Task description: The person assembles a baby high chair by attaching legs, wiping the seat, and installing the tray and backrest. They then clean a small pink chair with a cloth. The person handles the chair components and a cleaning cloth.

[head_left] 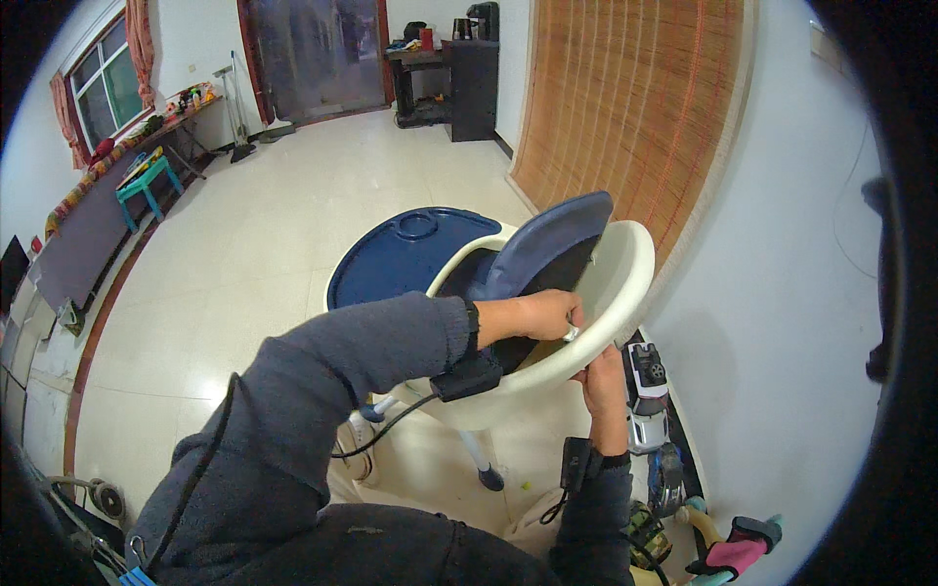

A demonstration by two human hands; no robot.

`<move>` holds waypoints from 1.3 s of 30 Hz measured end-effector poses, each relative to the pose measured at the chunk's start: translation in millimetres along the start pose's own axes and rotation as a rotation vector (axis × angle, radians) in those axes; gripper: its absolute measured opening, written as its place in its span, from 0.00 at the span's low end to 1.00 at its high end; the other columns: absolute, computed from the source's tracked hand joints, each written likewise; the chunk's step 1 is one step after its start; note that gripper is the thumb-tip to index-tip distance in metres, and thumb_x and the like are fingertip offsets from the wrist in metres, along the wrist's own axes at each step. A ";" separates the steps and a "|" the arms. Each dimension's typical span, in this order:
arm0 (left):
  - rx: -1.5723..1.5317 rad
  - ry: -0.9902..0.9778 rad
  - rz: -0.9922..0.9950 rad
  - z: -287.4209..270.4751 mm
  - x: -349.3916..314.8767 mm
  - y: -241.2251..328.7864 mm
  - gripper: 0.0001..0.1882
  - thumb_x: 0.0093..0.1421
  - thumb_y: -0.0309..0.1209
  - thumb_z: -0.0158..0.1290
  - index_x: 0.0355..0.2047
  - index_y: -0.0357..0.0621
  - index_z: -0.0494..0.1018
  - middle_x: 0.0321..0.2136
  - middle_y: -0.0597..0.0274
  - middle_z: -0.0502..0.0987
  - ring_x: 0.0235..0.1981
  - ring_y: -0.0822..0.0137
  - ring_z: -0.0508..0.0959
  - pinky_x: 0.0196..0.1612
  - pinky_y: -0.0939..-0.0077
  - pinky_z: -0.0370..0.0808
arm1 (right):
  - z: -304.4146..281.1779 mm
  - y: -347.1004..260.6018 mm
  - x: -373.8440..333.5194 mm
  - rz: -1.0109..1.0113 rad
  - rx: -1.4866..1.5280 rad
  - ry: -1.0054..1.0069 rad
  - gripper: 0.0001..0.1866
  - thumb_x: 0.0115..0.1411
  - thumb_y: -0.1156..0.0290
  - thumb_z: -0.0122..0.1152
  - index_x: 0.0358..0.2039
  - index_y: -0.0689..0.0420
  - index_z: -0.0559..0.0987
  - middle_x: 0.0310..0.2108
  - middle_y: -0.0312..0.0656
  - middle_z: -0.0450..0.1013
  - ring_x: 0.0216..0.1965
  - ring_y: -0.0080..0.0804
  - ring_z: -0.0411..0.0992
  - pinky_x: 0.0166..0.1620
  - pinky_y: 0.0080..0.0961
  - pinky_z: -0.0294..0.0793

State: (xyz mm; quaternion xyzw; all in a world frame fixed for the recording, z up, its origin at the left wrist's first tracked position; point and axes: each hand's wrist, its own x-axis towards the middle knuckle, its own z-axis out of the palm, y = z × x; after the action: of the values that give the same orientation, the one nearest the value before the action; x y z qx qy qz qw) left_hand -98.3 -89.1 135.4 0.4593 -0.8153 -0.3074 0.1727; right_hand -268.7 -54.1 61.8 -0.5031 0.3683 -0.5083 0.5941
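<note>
A cream-coloured child's high chair (637, 256) stands in front of me, its backrest side toward me. A blue padded cushion (555, 239) with a black underside is tilted forward, away from the chair's back shell. My left hand (549, 314) reaches inside the shell, fingers closed on a small white piece (572, 334); its kind I cannot make out. On the outer side of the same rim, my right hand (604, 389) grips the shell's edge from below, fingers partly hidden. The dark blue tray (391, 259) with a round cup recess is at the far side.
Toy cars (647, 376) line the wall on the right. A pink and black item (738, 557) lies at the lower right. A bamboo blind (625, 107) hangs behind the chair. A turquoise stool (149, 186) and a dark cabinet (471, 93) stand farther off.
</note>
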 end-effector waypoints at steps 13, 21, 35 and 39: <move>-0.447 0.136 0.131 -8.3 -5.4 27.3 0.31 0.64 0.53 0.37 0.47 0.35 0.67 0.42 0.47 0.73 0.44 0.54 0.72 0.51 0.65 0.66 | 5.3 7.0 10.2 0.067 0.097 0.058 0.19 0.61 0.62 0.52 0.42 0.67 0.72 0.33 0.45 0.74 0.29 0.31 0.74 0.31 0.27 0.76; 0.034 0.144 0.095 -6.4 -35.9 65.8 0.50 0.47 0.44 0.58 0.64 0.39 0.44 0.47 0.35 0.71 0.47 0.46 0.74 0.52 0.64 0.69 | -21.7 -40.4 -15.4 -0.047 0.306 0.232 0.15 0.57 0.70 0.43 0.35 0.69 0.73 0.30 0.50 0.75 0.28 0.33 0.76 0.33 0.25 0.78; 0.235 0.321 0.243 7.6 -11.5 52.4 0.53 0.42 0.36 0.60 0.64 0.38 0.43 0.42 0.34 0.71 0.45 0.43 0.72 0.50 0.60 0.70 | -76.7 -26.6 -25.5 -0.033 0.538 0.256 0.05 0.54 0.74 0.50 0.33 0.58 0.71 0.23 0.37 0.67 0.23 0.28 0.68 0.35 0.28 0.76; 0.274 0.262 0.204 -2.7 -12.4 51.0 0.53 0.43 0.38 0.60 0.63 0.36 0.43 0.43 0.33 0.71 0.45 0.44 0.73 0.50 0.61 0.70 | -94.9 -24.0 -34.0 -0.014 0.423 0.235 0.08 0.54 0.71 0.52 0.35 0.58 0.72 0.24 0.35 0.68 0.23 0.24 0.67 0.34 0.29 0.75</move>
State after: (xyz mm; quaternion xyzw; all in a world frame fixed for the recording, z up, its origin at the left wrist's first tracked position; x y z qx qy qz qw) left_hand -123.1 -59.6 171.1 0.4297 -0.8623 -0.1122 0.2435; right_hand -371.6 -41.7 61.5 -0.3073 0.3165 -0.6335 0.6357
